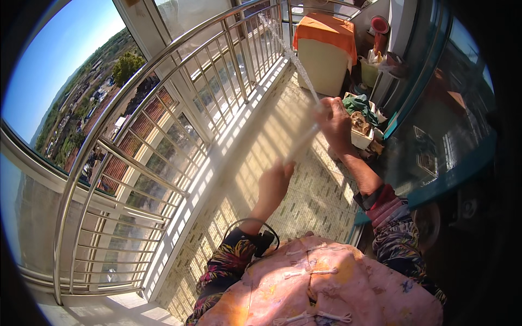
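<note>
Right hand: the right hand has thumb and fingers pressed together, pinching a clear, twisted-looking strand, apparently so it does not slip.
Left hand: the left hand sits lower and nearer the body; blur hides its fingertips, so I cannot tell whether they grip.
Strand: it runs from the right hand up and leftward across the view toward the railing; whether its far end is fastened there or merely passes in front, I cannot tell. A pale, blurred length spans the gap between the hands, which probably stand apart to keep that part straight.
Cabinet: a pale cabinet stands at the far end, an orange cloth draped over its top, likely as a dust or sun cover.
Box: a whitish box beyond the right hand holds green cloth and brownish pieces too jumbled to name; its place beside the glass door seems chosen to spare the walkway.
Bag: a pale greenish bag rests beside the cabinet, contents unclear.
</note>
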Motion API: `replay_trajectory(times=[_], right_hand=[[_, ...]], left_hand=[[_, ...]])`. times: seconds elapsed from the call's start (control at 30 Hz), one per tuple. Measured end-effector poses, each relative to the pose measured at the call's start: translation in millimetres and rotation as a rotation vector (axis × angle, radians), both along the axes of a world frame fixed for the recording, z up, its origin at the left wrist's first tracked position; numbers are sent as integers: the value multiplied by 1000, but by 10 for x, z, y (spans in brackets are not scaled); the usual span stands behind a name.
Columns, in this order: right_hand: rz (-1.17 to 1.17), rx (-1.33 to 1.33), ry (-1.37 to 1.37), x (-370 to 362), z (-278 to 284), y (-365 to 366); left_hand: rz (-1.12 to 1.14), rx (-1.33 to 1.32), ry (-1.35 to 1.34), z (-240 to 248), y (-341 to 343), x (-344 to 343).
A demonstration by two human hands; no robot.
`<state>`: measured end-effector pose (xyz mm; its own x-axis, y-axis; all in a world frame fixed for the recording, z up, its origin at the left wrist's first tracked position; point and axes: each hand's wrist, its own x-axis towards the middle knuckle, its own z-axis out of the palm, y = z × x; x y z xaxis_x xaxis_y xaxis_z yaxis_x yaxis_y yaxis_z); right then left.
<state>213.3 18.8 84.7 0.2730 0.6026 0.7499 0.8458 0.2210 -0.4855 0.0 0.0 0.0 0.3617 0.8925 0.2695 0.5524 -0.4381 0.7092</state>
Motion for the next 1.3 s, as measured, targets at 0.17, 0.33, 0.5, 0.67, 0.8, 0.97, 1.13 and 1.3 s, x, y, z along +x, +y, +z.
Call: replay_trajectory(times=[0.17, 0.33, 0.5, 0.67, 0.8, 0.97, 1.13, 1.3], right_hand=[[294, -141, 790, -107, 62, -129], [411, -263, 1308, -40, 97, -73], [658, -177, 1401, -19, -11, 1], [530, -180, 1301, -80, -23, -23], [424, -137, 1224, -180, 9, -72], [573, -116, 1416, -178, -17, -57], [690, -141, 1589, -194, -51, -17], [662, -200, 1542, -218, -38, -2]], left_hand=[[-5, -55, -27, 5, -171, -14], [-44, -30, -99, 24, -120, 14], [-20, -8, -98, 55, -114, -32], [21, 52, -89, 61, -124, -52], [18, 35, -71, 34, -98, -35], [4, 41, -87, 4, -100, -42], [-11, 40, -121, -33, -60, -56], [-5, 34, -107, -84, -24, -76]])
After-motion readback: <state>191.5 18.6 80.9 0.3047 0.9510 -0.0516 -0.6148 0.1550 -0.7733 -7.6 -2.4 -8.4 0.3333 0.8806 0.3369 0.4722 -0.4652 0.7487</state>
